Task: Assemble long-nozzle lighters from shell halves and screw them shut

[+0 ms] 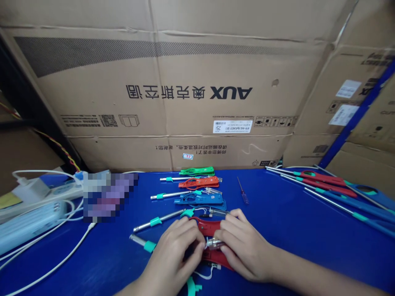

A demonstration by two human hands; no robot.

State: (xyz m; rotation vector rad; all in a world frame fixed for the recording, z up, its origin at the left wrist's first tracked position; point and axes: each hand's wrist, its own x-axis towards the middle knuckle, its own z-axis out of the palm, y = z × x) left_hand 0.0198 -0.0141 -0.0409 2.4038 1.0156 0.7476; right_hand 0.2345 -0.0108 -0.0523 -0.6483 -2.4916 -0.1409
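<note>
My right hand (243, 246) is closed around a small clear plastic cartridge with a metal end (215, 243), like a lighter's fuel tank. My left hand (180, 248) is closed, with thumb and forefinger pinching a thin white tube or wire (206, 245) at the cartridge's metal end. Beneath the hands lies a red plastic handle shell (216, 258), partly hidden. Just beyond is another red handle shell (210, 226). A metal tube with a teal collar (148, 245) reaches out left of my left hand. A teal plastic piece (191, 286) lies near the front edge.
Blue (200, 199), orange-red (197, 182) and green handle parts (197, 171) lie in rows with metal tubes (168, 195). A screwdriver (243, 193) lies right of them. Long lighters (348, 201) fill the right side. Cables and a power strip (61, 191) are left; a cardboard wall (185, 57) stands behind.
</note>
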